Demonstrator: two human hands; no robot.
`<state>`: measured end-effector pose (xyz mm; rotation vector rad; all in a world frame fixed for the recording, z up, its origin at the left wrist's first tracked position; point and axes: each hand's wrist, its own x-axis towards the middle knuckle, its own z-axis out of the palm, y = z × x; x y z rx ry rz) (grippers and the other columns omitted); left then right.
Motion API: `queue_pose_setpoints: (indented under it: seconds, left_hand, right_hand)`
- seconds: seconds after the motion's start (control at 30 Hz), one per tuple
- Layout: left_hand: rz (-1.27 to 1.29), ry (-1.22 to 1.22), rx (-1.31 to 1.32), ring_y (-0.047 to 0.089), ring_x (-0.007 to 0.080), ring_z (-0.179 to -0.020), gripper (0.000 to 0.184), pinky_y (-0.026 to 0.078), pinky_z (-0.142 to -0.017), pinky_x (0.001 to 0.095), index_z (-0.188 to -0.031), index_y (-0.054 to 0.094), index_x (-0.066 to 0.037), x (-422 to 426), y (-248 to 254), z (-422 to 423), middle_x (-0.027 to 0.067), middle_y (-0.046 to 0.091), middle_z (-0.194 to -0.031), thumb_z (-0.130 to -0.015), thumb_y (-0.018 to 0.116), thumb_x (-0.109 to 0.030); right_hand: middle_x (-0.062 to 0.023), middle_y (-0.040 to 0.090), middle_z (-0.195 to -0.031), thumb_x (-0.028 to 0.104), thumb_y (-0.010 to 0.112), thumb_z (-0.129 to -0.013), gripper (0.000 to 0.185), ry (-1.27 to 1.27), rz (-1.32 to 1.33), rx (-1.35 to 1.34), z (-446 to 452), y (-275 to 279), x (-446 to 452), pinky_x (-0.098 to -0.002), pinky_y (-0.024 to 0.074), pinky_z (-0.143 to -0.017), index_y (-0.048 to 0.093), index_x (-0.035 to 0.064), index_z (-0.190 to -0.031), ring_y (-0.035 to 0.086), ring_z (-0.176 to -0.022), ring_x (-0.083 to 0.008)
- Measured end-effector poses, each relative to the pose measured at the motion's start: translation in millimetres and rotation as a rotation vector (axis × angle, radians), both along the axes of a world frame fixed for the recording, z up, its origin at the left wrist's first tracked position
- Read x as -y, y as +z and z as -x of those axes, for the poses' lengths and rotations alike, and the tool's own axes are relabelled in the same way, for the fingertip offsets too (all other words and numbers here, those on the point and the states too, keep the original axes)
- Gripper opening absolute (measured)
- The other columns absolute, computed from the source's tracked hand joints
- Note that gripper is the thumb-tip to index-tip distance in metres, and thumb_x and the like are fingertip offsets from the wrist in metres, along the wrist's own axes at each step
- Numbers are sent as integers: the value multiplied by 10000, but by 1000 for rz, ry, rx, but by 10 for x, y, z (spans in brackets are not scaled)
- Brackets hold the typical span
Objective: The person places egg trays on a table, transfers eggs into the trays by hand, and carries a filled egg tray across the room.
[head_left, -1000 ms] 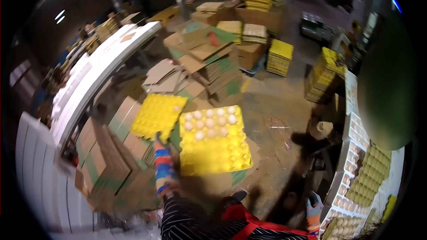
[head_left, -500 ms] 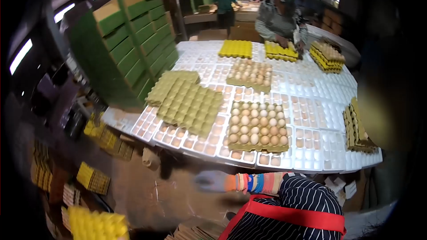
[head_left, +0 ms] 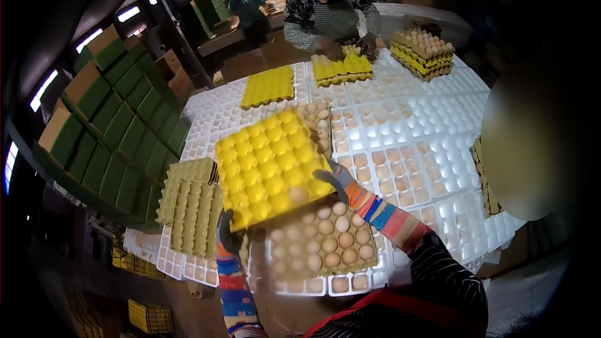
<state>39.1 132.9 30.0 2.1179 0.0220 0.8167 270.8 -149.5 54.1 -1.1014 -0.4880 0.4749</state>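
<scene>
1 yellow tray (head_left: pixel 257 169) bearing 1 egg (head_left: pixel 298 194) tilts above rows of eggs (head_left: pixel 342 224), left hand (head_left: pixel 228 234) gripping its near corner, right hand (head_left: pixel 335 179) its right side. Carrying seems the current step; the next move calls for steady support.

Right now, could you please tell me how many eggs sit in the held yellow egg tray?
1: a single egg at the near edge of the yellow egg tray, nearer the right hand; no others show there.

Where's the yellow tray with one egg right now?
Head view, left of centre: the yellow tray is held by left hand and right hand, pictured above the near egg-filled tray.
</scene>
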Motion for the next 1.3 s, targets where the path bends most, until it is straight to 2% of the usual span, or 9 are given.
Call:
queue_pose_setpoints:
  seconds: [0.1, 0.33, 0.43, 0.63, 0.73, 0.77, 0.83, 1.07, 1.3]
  left_hand:
    - [1302, -185, 222, 501, 247, -1115, 481, 455, -911, 402, -1341, 386, -144, -299, -103, -1185, 51, 435, -1327, -886, 542, -142]
    - [871, 86, 35, 554, 220, -1022, 389, 481, -852, 361, -1254, 480, -81, 620, 33, -1795, 55, 517, -1189, -906, 532, -247]
    - [744, 78, -58, 568, 228, -1013, 347, 495, -832, 330, -1213, 501, -5, 969, 130, -1384, 99, 549, -1157, -908, 521, -170]
    - [424, 327, -203, 570, 167, -990, 311, 455, -868, 291, -1184, 534, -5, 1113, -77, -207, 70, 579, -1141, -877, 552, -53]
    - [59, 457, -296, 551, 256, -1020, 361, 456, -870, 361, -1120, 576, -29, 1310, -66, 305, 125, 560, -1121, -768, 649, -57]
    - [-60, 450, -311, 533, 263, -1051, 399, 440, -889, 372, -1139, 574, -40, 1359, -85, 445, 128, 556, -1131, -751, 668, -49]
    - [-329, 335, -310, 536, 330, -991, 375, 442, -826, 439, -1062, 605, -96, 1364, -136, 577, 134, 561, -1089, -701, 675, -171]
    - [-438, 9, -317, 490, 338, -1018, 574, 363, -898, 469, -1141, 588, -147, 1695, 577, 379, 139, 535, -1130, -639, 712, -396]
    - [-565, -37, -406, 401, 383, -1164, 571, 233, -1018, 556, -1206, 525, -145, 1812, 91, 411, 161, 483, -1194, -679, 673, -310]
  right_hand:
    - [-83, 630, -859, 490, 729, -703, 625, -296, 299, 66, -659, 123, -227, -307, 475, -619, 545, -22, -1010, 582, -714, -162]
    - [-177, 522, -1223, 626, 713, -624, 1011, -535, 198, 145, -1648, -739, -949, -302, 439, -848, 369, -94, -1246, 524, -1063, -241]
    - [-214, 550, -1200, 455, 733, -675, 854, -532, 777, 66, -1484, -428, -821, -369, 442, -883, 385, 25, -1325, 534, -1094, -334]
    - [-184, 520, -1243, 518, 673, -709, 810, -745, 1069, 332, -1328, -153, -350, -409, 423, -902, 399, 74, -1328, 520, -1112, -321]
    - [-126, 587, -1138, 363, 679, -757, 559, -395, 730, 322, -785, -125, 108, -359, 479, -794, 529, 65, -1205, 604, -933, -295]
    - [-47, 604, -1014, 250, 678, -782, 429, -204, 746, 460, -521, -211, 263, -262, 485, -700, 586, 85, -1167, 592, -781, -132]
    - [-105, 566, -1070, 366, 653, -747, 450, 129, 931, 925, -36, -180, 495, -378, 474, -816, 587, 166, -1144, 586, -921, -274]
    - [-107, 543, -1080, 298, 605, -761, 361, 314, 1318, 1121, 288, 162, 223, -397, 461, -840, 591, 166, -1097, 553, -996, -278]
    - [-109, 554, -1059, 312, 594, -765, 450, 363, 1326, 1277, 404, -102, 128, -413, 474, -733, 522, 135, -1172, 578, -947, -274]
